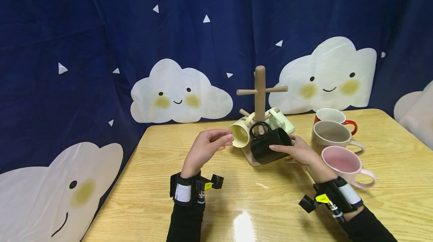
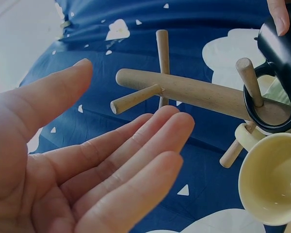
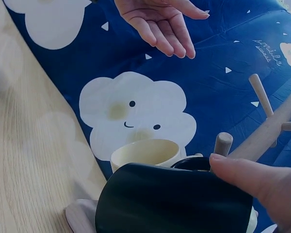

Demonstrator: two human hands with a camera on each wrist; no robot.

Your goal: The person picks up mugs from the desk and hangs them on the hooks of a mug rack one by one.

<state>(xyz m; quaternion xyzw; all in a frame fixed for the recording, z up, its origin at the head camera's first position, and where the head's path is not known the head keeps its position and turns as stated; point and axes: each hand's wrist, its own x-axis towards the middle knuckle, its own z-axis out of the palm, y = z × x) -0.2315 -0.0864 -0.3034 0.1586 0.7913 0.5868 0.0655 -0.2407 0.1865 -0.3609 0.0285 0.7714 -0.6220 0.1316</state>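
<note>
A black mug [image 1: 270, 146] is tilted in front of the wooden mug tree [image 1: 260, 99], its handle upward. My right hand [image 1: 302, 153] grips the mug near its rim, the thumb lying along its side. In the left wrist view, a short peg [image 2: 250, 80] appears to pass through the loop of the black handle [image 2: 247, 109]. To the left, my left hand [image 1: 210, 145] is held empty in the air, fingers extended and apart from the rack. A cream-yellow mug [image 1: 239, 133] and a pale green mug [image 1: 282, 121] hang on lower pegs.
A red-and-white mug [image 1: 330, 115], a taupe mug [image 1: 331, 135] and a pink mug [image 1: 343, 161] stand in a row on the right of the wooden table [image 1: 142, 197]. A dark blue curtain [image 1: 189, 39] with clouds hangs behind. Two upper pegs [image 1: 277, 89] stick out sideways.
</note>
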